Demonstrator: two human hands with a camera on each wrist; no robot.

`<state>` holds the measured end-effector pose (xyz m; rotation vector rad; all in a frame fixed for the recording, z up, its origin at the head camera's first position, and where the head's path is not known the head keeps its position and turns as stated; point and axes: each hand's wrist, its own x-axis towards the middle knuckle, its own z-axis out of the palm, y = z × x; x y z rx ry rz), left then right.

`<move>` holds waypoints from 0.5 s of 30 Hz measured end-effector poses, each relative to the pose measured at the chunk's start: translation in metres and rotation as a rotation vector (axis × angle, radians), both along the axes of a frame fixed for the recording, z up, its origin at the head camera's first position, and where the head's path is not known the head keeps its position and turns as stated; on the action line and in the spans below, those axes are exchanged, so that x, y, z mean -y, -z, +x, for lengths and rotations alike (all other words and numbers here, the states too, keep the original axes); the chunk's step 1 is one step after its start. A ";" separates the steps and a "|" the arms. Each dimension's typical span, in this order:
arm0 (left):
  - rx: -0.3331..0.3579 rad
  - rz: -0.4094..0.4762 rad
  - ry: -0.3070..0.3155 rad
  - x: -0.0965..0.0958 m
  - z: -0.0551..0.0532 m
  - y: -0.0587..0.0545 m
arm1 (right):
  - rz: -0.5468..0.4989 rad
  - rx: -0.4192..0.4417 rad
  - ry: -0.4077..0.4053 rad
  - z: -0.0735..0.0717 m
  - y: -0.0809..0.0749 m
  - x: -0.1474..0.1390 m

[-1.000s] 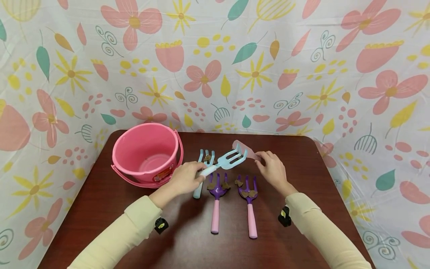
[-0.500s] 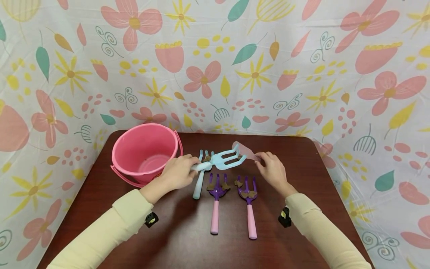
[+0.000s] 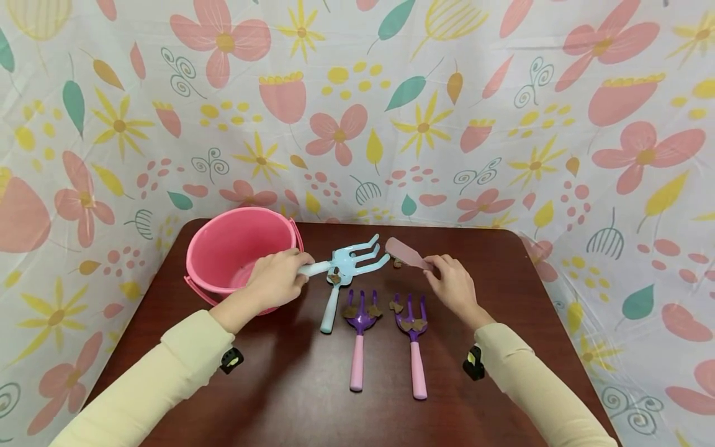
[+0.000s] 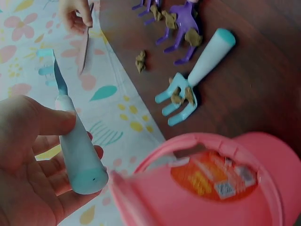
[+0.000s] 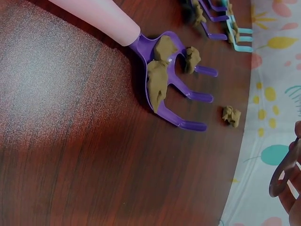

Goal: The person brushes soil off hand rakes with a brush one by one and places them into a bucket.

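Observation:
My left hand (image 3: 275, 277) grips the white handle of a light blue toy hand rake (image 4: 77, 141), held above the table in front of the pink bucket (image 3: 240, 236). Its tines point right. Beneath it in the head view lies a second blue rake (image 4: 211, 54), with brown clay-like lumps on its head. My right hand (image 3: 454, 282) pinches a flat pink scraper (image 3: 406, 253) by its right end, its blade just right of the held rake's tines. A small brown lump (image 5: 231, 116) lies on the table below the scraper.
Two purple rakes with pink handles, one on the left (image 3: 357, 360) and one on the right (image 3: 418, 366), lie on the brown table (image 3: 469, 410) with brown lumps on their heads. A flowered cloth (image 3: 424, 186) hangs behind the table.
My left hand has moved left with the blue rake, in front of the bucket, and the rake's tines have come away from the scraper. My right hand stays nearly in place, the scraper turning slightly.

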<state>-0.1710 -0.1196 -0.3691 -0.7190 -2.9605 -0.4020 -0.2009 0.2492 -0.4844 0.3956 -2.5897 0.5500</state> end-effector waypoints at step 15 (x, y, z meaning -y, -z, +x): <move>0.043 -0.006 -0.123 0.047 -0.007 -0.040 | 0.009 0.014 0.007 0.000 0.001 -0.002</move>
